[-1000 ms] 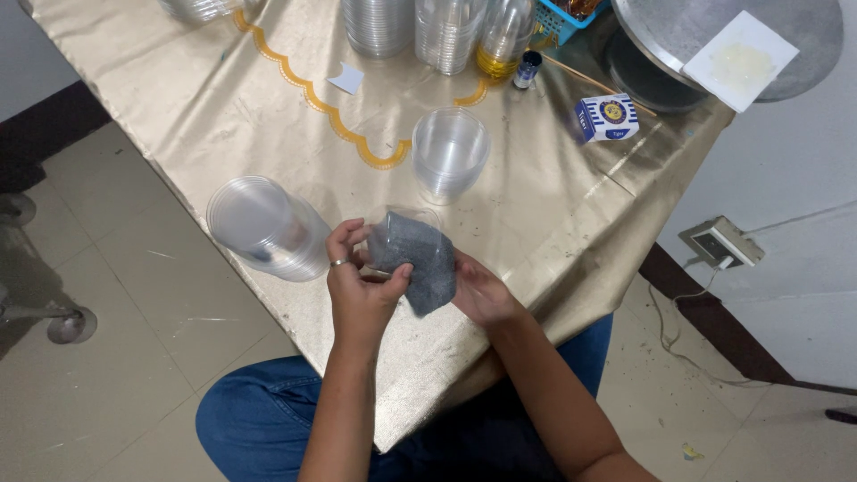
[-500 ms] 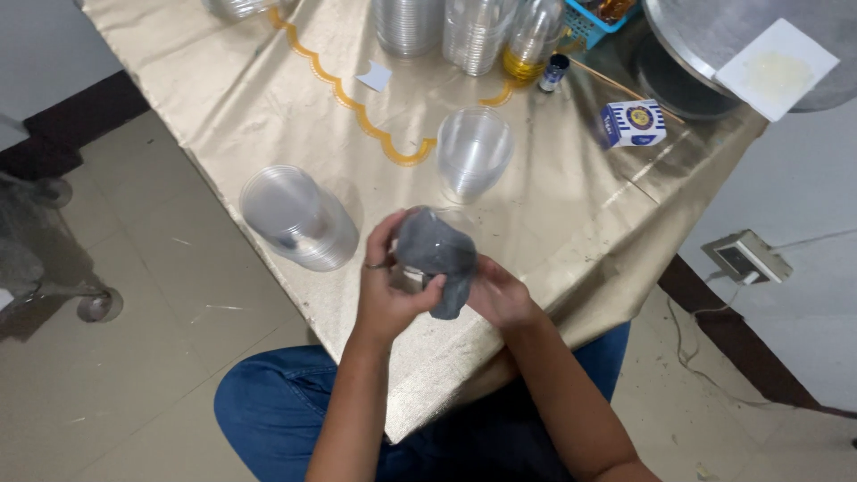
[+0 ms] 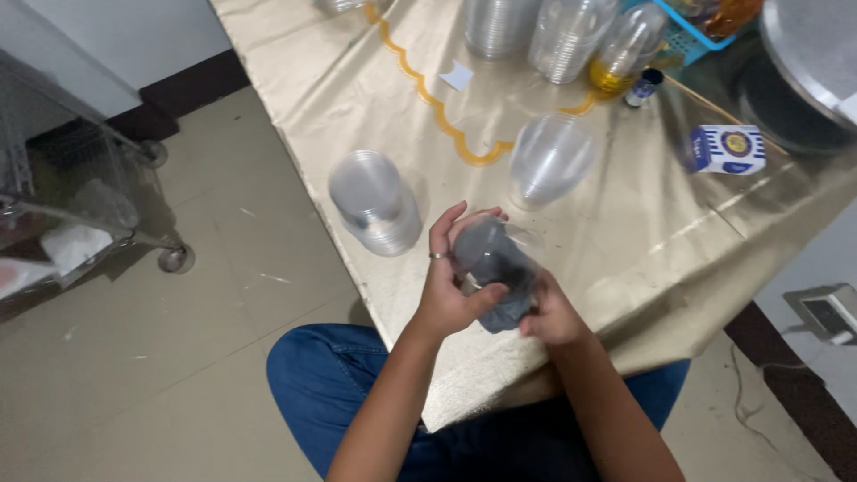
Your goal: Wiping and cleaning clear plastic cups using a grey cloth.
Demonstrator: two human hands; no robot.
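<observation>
Both hands hold one clear plastic cup with a grey cloth stuffed in and around it, just above the near edge of the gold tablecloth. My left hand, with a ring on one finger, wraps the cup's side from the left. My right hand grips the grey cloth under and behind the cup. A stack of clear cups lies to the left of my hands, and another clear cup stack stands beyond them.
More cup stacks, a bottle of yellow liquid, a small dark bottle and a blue-and-white box sit farther back. A metal lid is at the right. A wire cart on wheels stands on the floor, left.
The view has shifted, so the table sits more to the right. My hands have turned the cup, and the grey cloth is now pushed further round it.
</observation>
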